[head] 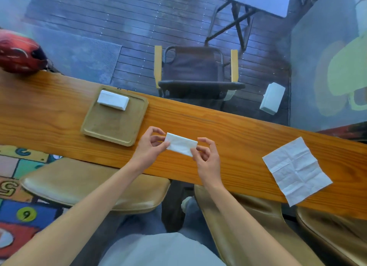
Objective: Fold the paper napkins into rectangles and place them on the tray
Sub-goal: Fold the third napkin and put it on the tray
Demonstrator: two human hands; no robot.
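Observation:
A white napkin folded into a small rectangle is held just above the long wooden table. My left hand pinches its left end and my right hand pinches its right lower corner. To the left lies a square wooden tray, and one folded napkin rectangle rests at its far edge. An unfolded, creased white napkin lies flat on the table at the right, overhanging the near edge.
A red helmet sits at the table's far left end. Tan stools stand under the near edge. Beyond the table are a dark chair and a white tissue pack on the floor.

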